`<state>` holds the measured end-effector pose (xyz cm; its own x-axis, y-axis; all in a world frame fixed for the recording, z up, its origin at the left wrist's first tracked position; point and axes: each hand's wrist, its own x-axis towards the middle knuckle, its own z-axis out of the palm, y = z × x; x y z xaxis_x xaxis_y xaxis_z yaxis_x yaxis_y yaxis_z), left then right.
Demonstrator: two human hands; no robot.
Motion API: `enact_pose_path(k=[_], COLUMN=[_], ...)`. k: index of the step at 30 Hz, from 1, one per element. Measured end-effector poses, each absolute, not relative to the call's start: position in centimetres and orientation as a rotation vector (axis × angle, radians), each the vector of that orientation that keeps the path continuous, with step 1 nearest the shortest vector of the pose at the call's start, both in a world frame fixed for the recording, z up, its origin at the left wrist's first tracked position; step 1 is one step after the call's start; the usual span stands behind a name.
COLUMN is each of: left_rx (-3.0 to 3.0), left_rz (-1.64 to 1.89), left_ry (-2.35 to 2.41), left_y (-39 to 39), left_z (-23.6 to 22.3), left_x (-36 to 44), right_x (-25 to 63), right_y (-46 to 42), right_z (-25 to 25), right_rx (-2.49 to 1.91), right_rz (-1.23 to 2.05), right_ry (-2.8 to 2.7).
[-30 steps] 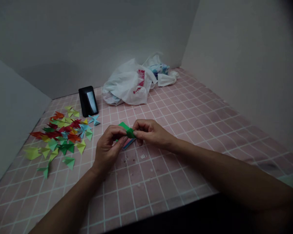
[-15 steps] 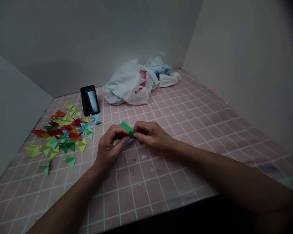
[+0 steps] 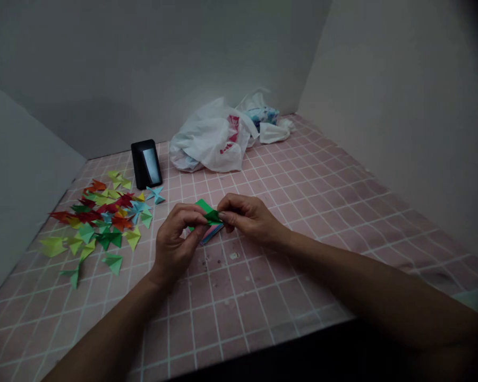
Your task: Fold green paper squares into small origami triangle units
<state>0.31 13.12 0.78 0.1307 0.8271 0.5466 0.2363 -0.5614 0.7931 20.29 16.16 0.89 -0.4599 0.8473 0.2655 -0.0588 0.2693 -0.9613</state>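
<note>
A small folded piece of green paper [image 3: 212, 216] is pinched between my two hands, at the middle of the view. My left hand [image 3: 180, 232] grips its left end with thumb and fingers closed. On the other end, the thumb and fingers of my right hand [image 3: 249, 217] are pressed together. Just behind and below the folded paper lies a stack of coloured paper sheets [image 3: 202, 205], green on top, with pink and blue edges showing; my fingers hide part of it. Fingertips cover the ends of the folded paper.
Several folded paper pieces [image 3: 110, 237] in red, yellow, green and blue lie spread at the left. A black device [image 3: 146, 164] with a bright reflection stands behind them. White plastic bags [image 3: 211, 135] sit against the back wall. Pink checked cloth [image 3: 322, 254] covers the table.
The hands have drawn slightly apart since half a second ago, and more of the folded green paper shows between them. Both hands keep hold of it.
</note>
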Motion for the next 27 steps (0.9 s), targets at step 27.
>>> enact_pose_path(k=[27], left_rx=[1.954], left_rz=[1.457], left_ry=[1.025], left_y=[13.29], left_z=[0.28], left_x=[0.07], right_x=[20.29], right_y=[16.13], right_z=[0.60], right_rx=[-0.510], right_rz=[0.787], right_ry=[-1.845])
